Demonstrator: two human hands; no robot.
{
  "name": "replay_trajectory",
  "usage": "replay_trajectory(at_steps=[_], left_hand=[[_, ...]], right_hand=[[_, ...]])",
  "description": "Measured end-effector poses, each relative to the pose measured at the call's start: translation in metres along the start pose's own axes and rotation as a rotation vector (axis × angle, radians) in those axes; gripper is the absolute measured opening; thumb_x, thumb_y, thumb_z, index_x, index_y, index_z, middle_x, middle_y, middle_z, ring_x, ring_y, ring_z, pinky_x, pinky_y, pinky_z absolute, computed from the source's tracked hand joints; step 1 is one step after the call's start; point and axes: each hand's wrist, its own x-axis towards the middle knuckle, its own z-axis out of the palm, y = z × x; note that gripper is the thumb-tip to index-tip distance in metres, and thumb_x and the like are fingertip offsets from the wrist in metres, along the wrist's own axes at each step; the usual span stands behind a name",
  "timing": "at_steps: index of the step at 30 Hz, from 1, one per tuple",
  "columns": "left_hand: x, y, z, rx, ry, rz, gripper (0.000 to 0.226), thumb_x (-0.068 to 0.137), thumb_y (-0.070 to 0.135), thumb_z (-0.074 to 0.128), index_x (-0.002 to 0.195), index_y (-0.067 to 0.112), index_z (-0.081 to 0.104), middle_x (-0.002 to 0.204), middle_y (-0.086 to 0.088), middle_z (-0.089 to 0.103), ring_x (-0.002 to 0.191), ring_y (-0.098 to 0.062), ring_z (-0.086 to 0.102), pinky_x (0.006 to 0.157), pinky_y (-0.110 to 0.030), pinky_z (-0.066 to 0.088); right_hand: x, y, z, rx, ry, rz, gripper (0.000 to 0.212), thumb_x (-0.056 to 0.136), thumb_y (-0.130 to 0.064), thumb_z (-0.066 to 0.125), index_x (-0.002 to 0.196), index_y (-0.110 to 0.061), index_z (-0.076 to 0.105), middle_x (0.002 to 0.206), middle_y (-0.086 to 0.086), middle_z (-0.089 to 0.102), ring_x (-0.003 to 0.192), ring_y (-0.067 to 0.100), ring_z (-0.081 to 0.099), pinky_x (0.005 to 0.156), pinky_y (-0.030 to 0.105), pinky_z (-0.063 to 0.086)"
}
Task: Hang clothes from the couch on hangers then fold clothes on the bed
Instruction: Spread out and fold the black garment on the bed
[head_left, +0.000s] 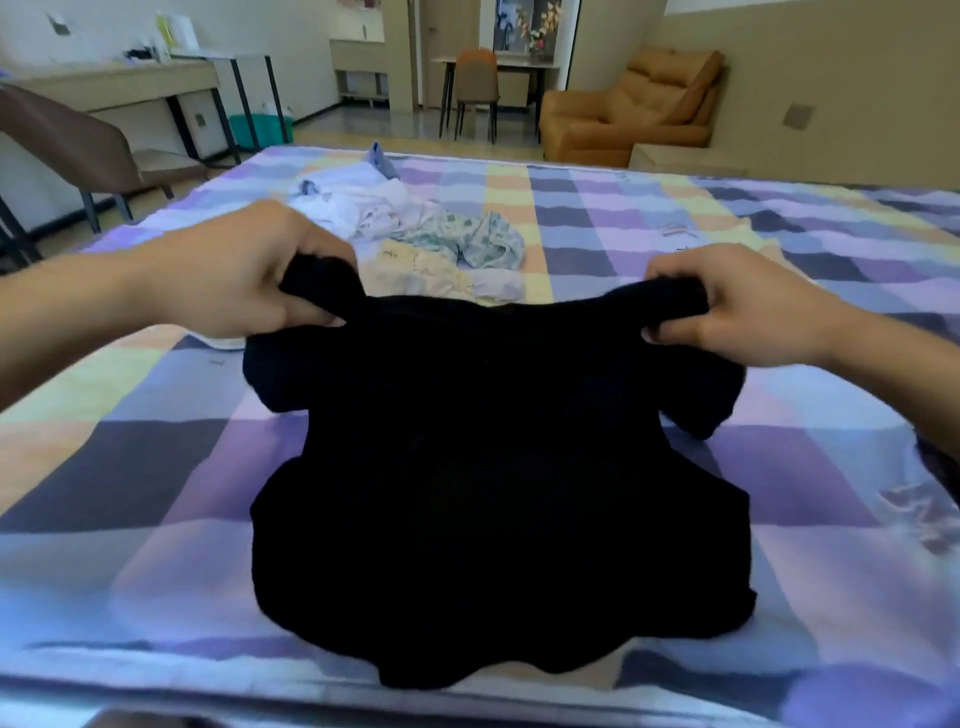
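Black garment (498, 493) gripped by both hands' closed fingers (311, 312), hiding part of the pale clothes pile (415, 234) behind.

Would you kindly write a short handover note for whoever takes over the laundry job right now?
Left hand: shut on the black shirt's left shoulder.
Right hand: shut on its right shoulder.
The shirt's top is lifted, its lower part resting on the checked bed.
A pile of light clothes lies unfolded farther up the bed.
The orange couch shows no clothes, so the hanging step looks finished; no hangers are in view.
Left to do: fold the black shirt, then the pile.
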Motion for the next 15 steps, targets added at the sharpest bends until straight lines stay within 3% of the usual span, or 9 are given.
replay_trajectory(at_steps=[2, 4, 6, 7, 9, 11, 12, 13, 15], left_hand=[[-0.031, 0.011, 0.010, -0.065, -0.052, 0.016, 0.008, 0.082, 0.034, 0.075, 0.086, 0.034, 0.068, 0.076, 0.011, 0.070, 0.068, -0.009, 0.066, 0.064, -0.028, 0.053], [-0.054, 0.018, 0.024, -0.139, -0.240, -0.017, 0.015, 0.082, 0.042, 0.081, 0.089, 0.036, 0.069, 0.077, 0.012, 0.070, 0.070, -0.011, 0.067, 0.067, -0.035, 0.056], [-0.070, 0.028, 0.035, -0.280, -0.538, -0.114, 0.021, 0.082, 0.052, 0.079, 0.095, 0.037, 0.071, 0.080, 0.013, 0.069, 0.074, -0.010, 0.066, 0.072, -0.036, 0.056], [-0.073, 0.033, 0.039, -0.330, -0.588, -0.148, 0.022, 0.084, 0.055, 0.075, 0.096, 0.038, 0.072, 0.080, 0.011, 0.068, 0.074, -0.010, 0.063, 0.072, -0.033, 0.052], [-0.067, 0.036, 0.045, -0.310, -0.395, -0.121, 0.025, 0.089, 0.057, 0.064, 0.093, 0.034, 0.072, 0.082, 0.011, 0.067, 0.075, -0.010, 0.061, 0.072, -0.030, 0.048], [-0.053, 0.029, 0.055, -0.118, -0.068, -0.130, 0.039, 0.089, 0.065, 0.052, 0.097, 0.032, 0.070, 0.094, 0.010, 0.067, 0.087, -0.011, 0.062, 0.080, -0.032, 0.048], [-0.045, 0.021, 0.061, -0.010, 0.025, -0.167, 0.051, 0.085, 0.072, 0.046, 0.105, 0.032, 0.069, 0.104, 0.011, 0.064, 0.098, -0.014, 0.060, 0.087, -0.034, 0.047], [-0.037, 0.012, 0.067, 0.074, 0.052, -0.225, 0.068, 0.080, 0.079, 0.041, 0.114, 0.027, 0.067, 0.114, 0.007, 0.060, 0.109, -0.017, 0.056, 0.094, -0.035, 0.044], [-0.025, -0.005, 0.079, 0.040, -0.035, -0.403, 0.092, 0.067, 0.093, 0.038, 0.114, 0.020, 0.068, 0.118, -0.001, 0.058, 0.114, -0.023, 0.053, 0.098, -0.039, 0.043]], right_hand=[[-0.036, -0.012, 0.000, 0.067, -0.091, -0.029, 0.019, 0.082, -0.010, 0.079, 0.080, -0.019, 0.063, 0.068, -0.007, 0.062, 0.067, 0.010, 0.060, 0.056, 0.018, 0.040], [-0.065, -0.015, 0.007, 0.151, -0.348, -0.009, 0.022, 0.079, -0.016, 0.085, 0.087, -0.020, 0.065, 0.075, -0.008, 0.065, 0.069, 0.009, 0.063, 0.059, 0.019, 0.046], [-0.085, -0.017, 0.014, 0.176, -0.684, 0.072, 0.036, 0.072, -0.044, 0.088, 0.096, -0.027, 0.067, 0.091, -0.012, 0.065, 0.084, 0.008, 0.064, 0.068, 0.019, 0.050], [-0.088, -0.018, 0.015, 0.153, -0.785, 0.112, 0.044, 0.069, -0.061, 0.083, 0.097, -0.031, 0.068, 0.096, -0.014, 0.064, 0.090, 0.007, 0.063, 0.072, 0.017, 0.049], [-0.082, -0.018, 0.017, 0.135, -0.732, 0.108, 0.055, 0.070, -0.079, 0.067, 0.093, -0.029, 0.069, 0.094, -0.011, 0.065, 0.086, 0.005, 0.062, 0.074, 0.016, 0.046], [-0.064, -0.013, 0.025, 0.163, -0.394, 0.123, 0.057, 0.075, -0.079, 0.059, 0.090, -0.025, 0.068, 0.090, -0.005, 0.066, 0.081, 0.008, 0.061, 0.075, 0.023, 0.047], [-0.055, -0.008, 0.033, 0.163, -0.251, 0.142, 0.054, 0.079, -0.078, 0.059, 0.095, -0.027, 0.067, 0.097, -0.006, 0.066, 0.089, 0.010, 0.061, 0.079, 0.025, 0.047], [-0.046, -0.004, 0.041, 0.136, -0.189, 0.175, 0.051, 0.081, -0.073, 0.060, 0.107, -0.029, 0.065, 0.111, -0.007, 0.064, 0.103, 0.010, 0.060, 0.086, 0.026, 0.045], [-0.035, 0.005, 0.057, 0.097, -0.261, 0.254, 0.064, 0.085, -0.063, 0.064, 0.138, -0.030, 0.049, 0.136, -0.010, 0.051, 0.126, 0.009, 0.049, 0.100, 0.026, 0.038]])
